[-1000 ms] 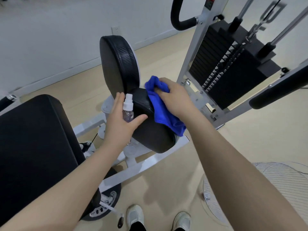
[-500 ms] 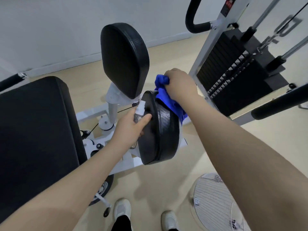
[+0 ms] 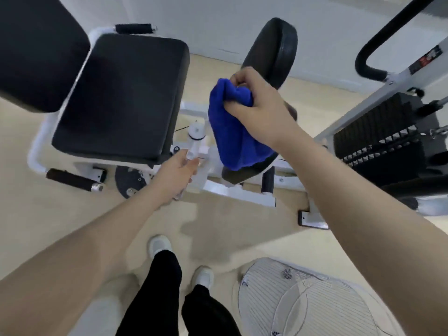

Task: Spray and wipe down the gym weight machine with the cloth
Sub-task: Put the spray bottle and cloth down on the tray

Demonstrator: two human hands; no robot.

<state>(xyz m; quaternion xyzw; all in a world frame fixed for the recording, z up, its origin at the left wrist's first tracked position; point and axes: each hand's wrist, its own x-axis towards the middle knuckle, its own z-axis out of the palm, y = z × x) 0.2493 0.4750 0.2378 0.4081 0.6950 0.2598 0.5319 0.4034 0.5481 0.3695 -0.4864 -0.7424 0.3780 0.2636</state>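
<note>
— Above the near edge of the lower black padded cushion (image 3: 244, 174), why does the right hand (image 3: 257, 105) bunch the blue microfibre cloth (image 3: 232, 132) so?

— Its fingers curl round the top folds, so the rest hangs and drapes on the pad's edge, probably ready for the next wipe.

— And the left hand (image 3: 175, 175)?

— It grips what seems a small clear spray bottle (image 3: 191, 155), blurred, beside the white steel frame (image 3: 232, 190), likely kept close for spraying.

— How does the cloth look?

— Deep blue, soft, crumpled; whether it is damp cannot be told.
</note>
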